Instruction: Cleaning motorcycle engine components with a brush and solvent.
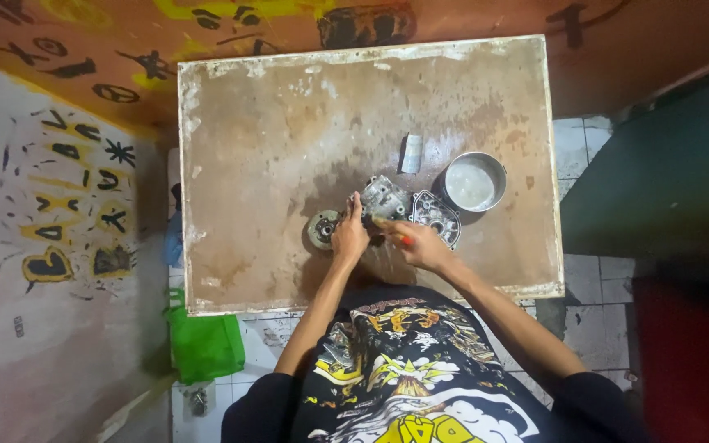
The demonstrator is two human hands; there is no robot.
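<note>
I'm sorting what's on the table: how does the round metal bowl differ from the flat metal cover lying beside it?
The metal bowl is a plain smooth circle with a raised wall and a pale inside; the flat cover has an uneven outline, holes and ribs. The bowl stands farther from the person, the cover close by the right hand. Neither is held; both are grey metal resting on the table.

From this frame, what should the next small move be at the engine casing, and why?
Probably press the orange-handled tool a little further into the engine casing while keeping it braced. The left hand rests against the casing's left side and the right hand grips the tool, its tip at the casing. Whether the tip is seated is too small to tell.
</note>
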